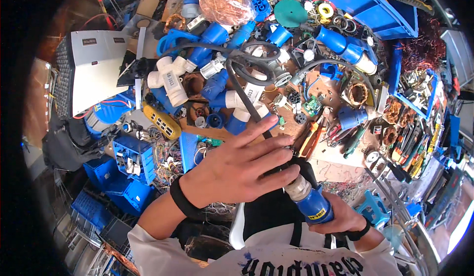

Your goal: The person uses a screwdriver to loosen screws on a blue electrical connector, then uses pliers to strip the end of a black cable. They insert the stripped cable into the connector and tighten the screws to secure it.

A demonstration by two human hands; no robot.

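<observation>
My right hand (343, 214) is closed around a blue industrial plug (316, 204) with a pale grey collar (298, 188). A thick black cable (252, 109) runs from the collar end up into the pile on the bench. Over this cable lie the slightly spread fingers of my left hand (237, 169), which seems to hold it from above; its thumb is hidden. Just beyond my left fingertips are orange-handled pliers (310, 138). White branching connector blocks (171, 81) with blue sockets lie farther off, and loops of the cable rest among them.
Blue bins (370, 9) stand at the far right, with a blue tray (414, 85) of metal parts below. Several hand tools (412, 152) lie at the right. A yellow power strip (162, 122) and a blue crate (134, 158) are at the left. Copper wire (227, 4) sits in plastic at the back.
</observation>
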